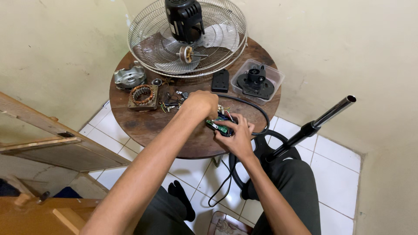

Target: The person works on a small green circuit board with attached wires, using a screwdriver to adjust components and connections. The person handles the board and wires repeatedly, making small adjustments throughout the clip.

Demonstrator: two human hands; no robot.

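Head view: both hands meet over the front edge of a round wooden table (143, 124). Right hand (237, 135) curls shut round a small green circuit board (217, 126), long axis running upper-left to lower-right, wires at its top. Left hand (201, 103) hovers just above, fingers bent down onto the board's wiring; can't tell if it grips. One board, w/ one black cable (254, 109) looping off right. Behind: one fan grille (148, 39) w/ one black motor (184, 17), one copper-wound stator (143, 95), one clear plastic tub (276, 76).
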